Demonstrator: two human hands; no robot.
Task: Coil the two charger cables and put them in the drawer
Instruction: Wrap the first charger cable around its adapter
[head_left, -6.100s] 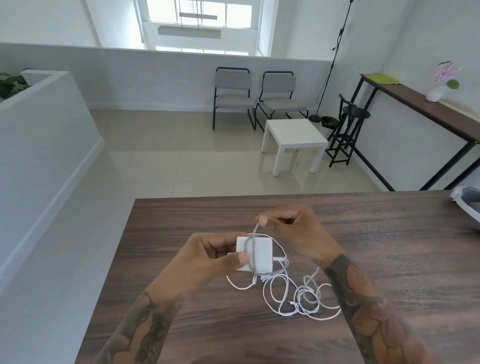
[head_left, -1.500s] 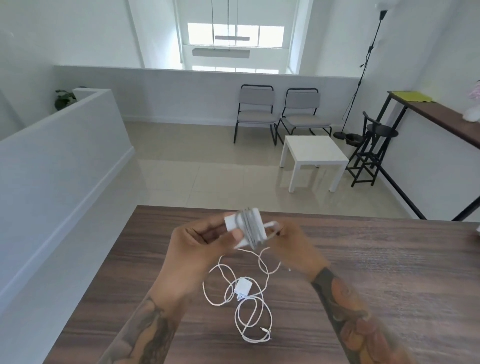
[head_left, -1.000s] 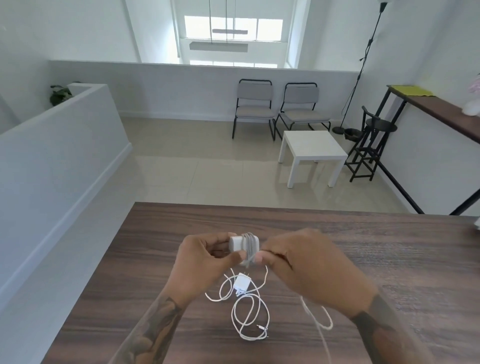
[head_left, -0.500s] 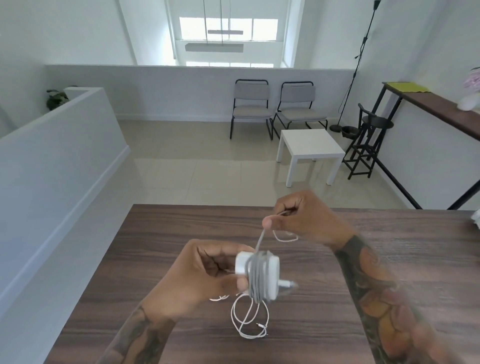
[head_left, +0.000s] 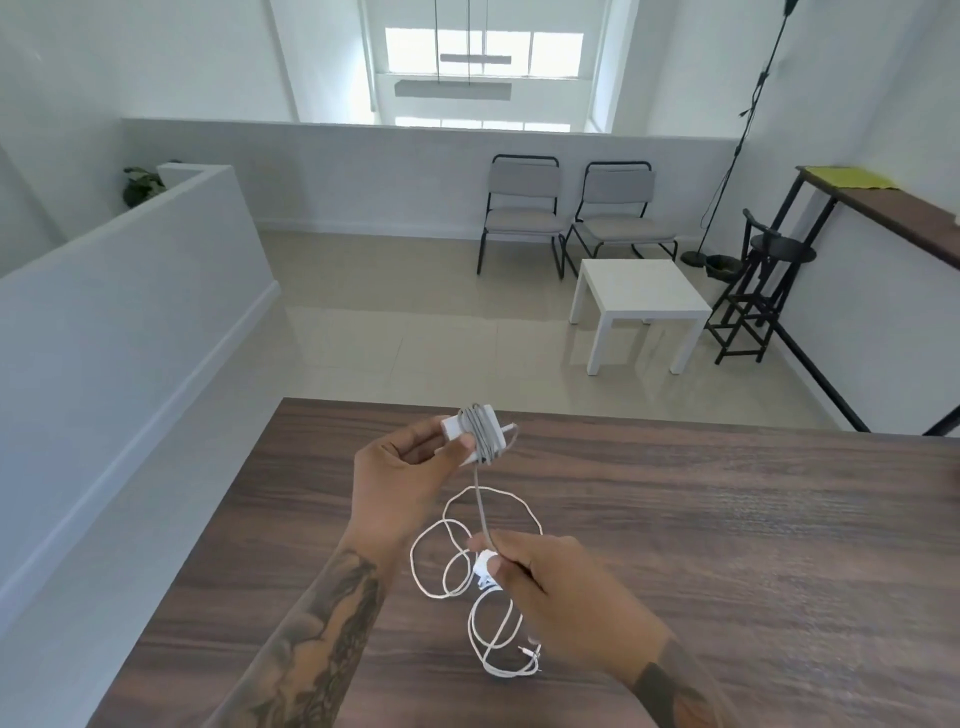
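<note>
Right hand (head_left: 561, 587) dropped toward the counter's near edge pinching the thin, floppy white cable (head_left: 480, 512) taut, while left hand (head_left: 402, 467) grips the light white square charger brick (head_left: 475, 434), second loose white cable (head_left: 488, 613) lying mid-counter.

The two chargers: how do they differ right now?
The held charger is up in the left hand, its cable wound around it; the right hand pulls the tail taut. The small charger lies on the table, its cable in loose loops. Both are white.
</note>
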